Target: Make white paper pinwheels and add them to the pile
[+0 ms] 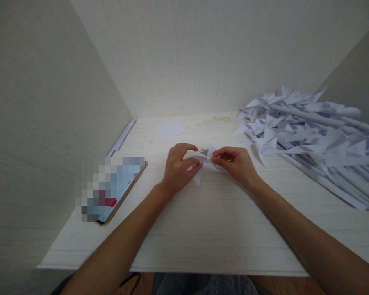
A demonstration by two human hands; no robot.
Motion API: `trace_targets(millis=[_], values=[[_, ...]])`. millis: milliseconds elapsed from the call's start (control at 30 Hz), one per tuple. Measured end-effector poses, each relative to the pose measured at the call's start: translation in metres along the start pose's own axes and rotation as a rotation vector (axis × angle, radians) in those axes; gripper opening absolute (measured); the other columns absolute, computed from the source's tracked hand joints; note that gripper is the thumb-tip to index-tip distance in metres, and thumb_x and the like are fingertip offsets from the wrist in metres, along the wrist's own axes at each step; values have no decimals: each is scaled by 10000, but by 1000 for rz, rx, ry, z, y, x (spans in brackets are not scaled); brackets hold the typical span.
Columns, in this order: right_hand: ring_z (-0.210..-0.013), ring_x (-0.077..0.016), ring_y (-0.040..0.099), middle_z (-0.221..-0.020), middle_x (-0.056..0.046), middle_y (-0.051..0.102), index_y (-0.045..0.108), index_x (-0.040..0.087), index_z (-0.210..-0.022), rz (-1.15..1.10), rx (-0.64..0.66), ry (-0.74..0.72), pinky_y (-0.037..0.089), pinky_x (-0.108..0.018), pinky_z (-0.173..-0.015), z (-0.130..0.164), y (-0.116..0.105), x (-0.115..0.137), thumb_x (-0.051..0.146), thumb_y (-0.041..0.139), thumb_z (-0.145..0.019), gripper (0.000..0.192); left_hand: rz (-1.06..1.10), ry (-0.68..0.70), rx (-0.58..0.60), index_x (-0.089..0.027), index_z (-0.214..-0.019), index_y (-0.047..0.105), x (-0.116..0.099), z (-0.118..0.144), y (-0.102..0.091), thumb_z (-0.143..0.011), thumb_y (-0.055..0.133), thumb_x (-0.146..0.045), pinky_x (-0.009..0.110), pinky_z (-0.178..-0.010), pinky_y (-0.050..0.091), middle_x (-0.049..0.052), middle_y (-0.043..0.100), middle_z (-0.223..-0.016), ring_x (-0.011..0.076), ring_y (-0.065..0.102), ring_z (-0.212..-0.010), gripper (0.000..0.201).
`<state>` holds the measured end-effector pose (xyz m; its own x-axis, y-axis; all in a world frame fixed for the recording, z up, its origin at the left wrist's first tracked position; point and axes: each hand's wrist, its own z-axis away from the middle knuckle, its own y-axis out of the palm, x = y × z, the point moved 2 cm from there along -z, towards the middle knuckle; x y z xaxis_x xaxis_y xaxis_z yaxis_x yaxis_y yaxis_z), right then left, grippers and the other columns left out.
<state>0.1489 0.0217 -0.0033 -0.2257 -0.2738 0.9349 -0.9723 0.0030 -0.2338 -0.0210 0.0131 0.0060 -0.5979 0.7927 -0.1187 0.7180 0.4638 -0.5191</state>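
Observation:
A white paper pinwheel [206,166] with folded blades is held low over the table between both hands. My left hand [181,166] has its thumb and a finger at the left blade, with the index finger arched above it. The fingertips of my right hand [235,160] are pinched together on the paper near its middle and right side. Just behind the paper shows a small grey pointed shape [204,151], too small to identify. Part of the pinwheel is hidden by the fingers.
A large pile of paper pinwheels [283,135] on rolled paper sticks [335,180] lies at the right. A flat paper sheet [171,129] rests at the back. On the left are a phone [123,190] and paper rolls [122,137] along the wall.

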Motion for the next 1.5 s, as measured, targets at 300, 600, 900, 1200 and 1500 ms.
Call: trace_targets(millis=[300, 600, 900, 1200, 1500], values=[[-483, -97, 463, -506, 12, 576, 650, 171, -582, 59, -122, -61, 363, -251, -504, 3, 3, 5, 196, 649, -602, 32, -86, -108, 43, -198, -642, 661, -2, -1, 4, -697, 647, -157, 397, -849, 412, 43, 665, -988, 210, 561, -975, 70], [-472, -89, 455, -507, 15, 583, 654, 165, -586, 70, -153, -37, 351, -239, -480, 5, 6, 4, 186, 639, -612, 37, -26, -198, 120, -188, -667, 661, -6, -2, 8, -693, 639, -114, 392, -839, 424, 50, 660, -969, 209, 559, -958, 82], [-462, -83, 441, -480, 27, 553, 663, 167, -586, 236, -146, -87, 357, -247, -515, 6, 7, 11, 171, 660, -626, 40, 19, -186, 136, -183, -670, 656, -5, -1, 9, -698, 630, -112, 379, -806, 431, 52, 658, -950, 198, 559, -930, 81], [-469, -88, 440, -492, 19, 573, 666, 176, -571, 112, -126, -27, 359, -254, -501, 6, 9, 6, 208, 678, -599, 44, 56, -193, 164, -190, -672, 658, -6, 0, 10, -712, 607, -108, 382, -785, 445, 57, 662, -924, 196, 572, -910, 104], [-464, -90, 469, -514, 5, 600, 664, 158, -593, -139, -191, 88, 362, -252, -483, 0, 5, -4, 225, 692, -544, 87, 142, -185, 50, -161, -780, 658, -10, 0, 9, -752, 547, -111, 350, -798, 473, 93, 651, -974, 175, 572, -928, 125]])
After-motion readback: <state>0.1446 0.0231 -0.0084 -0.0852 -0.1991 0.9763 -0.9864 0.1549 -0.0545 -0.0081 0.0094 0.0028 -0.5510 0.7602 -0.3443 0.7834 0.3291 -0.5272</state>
